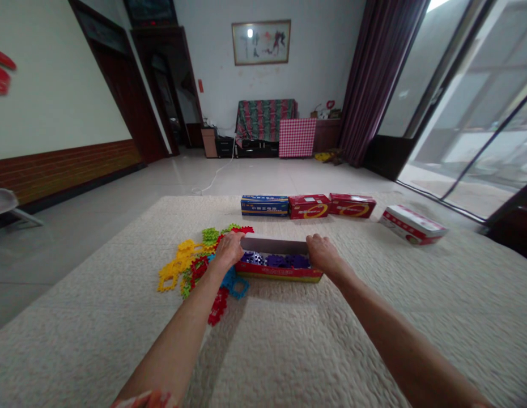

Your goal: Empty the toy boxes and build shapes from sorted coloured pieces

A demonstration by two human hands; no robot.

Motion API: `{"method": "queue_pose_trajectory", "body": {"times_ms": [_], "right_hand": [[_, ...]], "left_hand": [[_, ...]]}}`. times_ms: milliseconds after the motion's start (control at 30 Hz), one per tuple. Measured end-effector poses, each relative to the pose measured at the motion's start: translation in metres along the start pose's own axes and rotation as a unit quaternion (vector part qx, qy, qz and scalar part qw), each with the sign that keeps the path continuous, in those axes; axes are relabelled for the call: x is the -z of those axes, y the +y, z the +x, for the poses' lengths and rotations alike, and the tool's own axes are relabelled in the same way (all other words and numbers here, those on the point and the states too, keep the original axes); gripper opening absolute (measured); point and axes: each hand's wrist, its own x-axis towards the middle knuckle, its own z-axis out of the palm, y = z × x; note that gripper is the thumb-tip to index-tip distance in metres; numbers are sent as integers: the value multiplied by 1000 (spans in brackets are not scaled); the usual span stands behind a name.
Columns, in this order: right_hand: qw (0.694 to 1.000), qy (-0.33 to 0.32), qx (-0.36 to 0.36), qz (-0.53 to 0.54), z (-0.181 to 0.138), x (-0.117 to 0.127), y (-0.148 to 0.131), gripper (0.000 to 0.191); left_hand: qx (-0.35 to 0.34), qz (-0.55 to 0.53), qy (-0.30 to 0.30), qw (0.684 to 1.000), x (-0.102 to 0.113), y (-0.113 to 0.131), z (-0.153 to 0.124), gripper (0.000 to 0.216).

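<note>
Between my hands stands a long red box [280, 273] with its lid flap [274, 245] raised. Inside lie several dark purple toothed plastic pieces [289, 261]. My left hand [230, 248] grips the box at its left end, and my right hand [325, 253] grips the right end; the fingers of both are partly hidden behind the cardboard. Close to the left hand is a loose heap of toothed plastic pieces: yellow ones [182, 260], green ones [209, 235], red ones [218, 306] and blue ones [238, 286]. My left forearm covers part of the heap.
On the quilted cream cover [289, 351], behind the open box, a blue box [264, 205] and two red boxes [308, 206] stand in a row. A white and red box [413, 224] sits farther right. Beyond the cover's far edge is a tiled floor [263, 175].
</note>
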Motion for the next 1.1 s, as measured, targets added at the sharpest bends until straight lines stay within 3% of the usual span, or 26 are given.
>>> {"method": "queue_pose_trajectory", "body": {"times_ms": [167,333,467,567,733,967,1100], "right_hand": [[1000,16,-4,27,3,3,4,32],[982,143,-9,120,14,9,-4,37],[940,263,38,212,32,-13,-18,39],[908,318,72,263,46,-40,-30,42],[888,347,81,291,57,-70,-44,43],[879,359,58,309,50,-68,-51,42],[874,359,22,326,45,-66,-55,43]], "left_hand": [[6,-27,32,999,5,-3,1,48],[9,-43,145,989,18,-14,3,55],[14,-48,225,973,15,-31,4,54],[23,-35,255,966,5,-45,5,51],[29,-16,266,963,-7,-60,4,52],[72,-3,257,964,0,-53,5,44],[118,16,207,971,11,-47,9,41]]}}
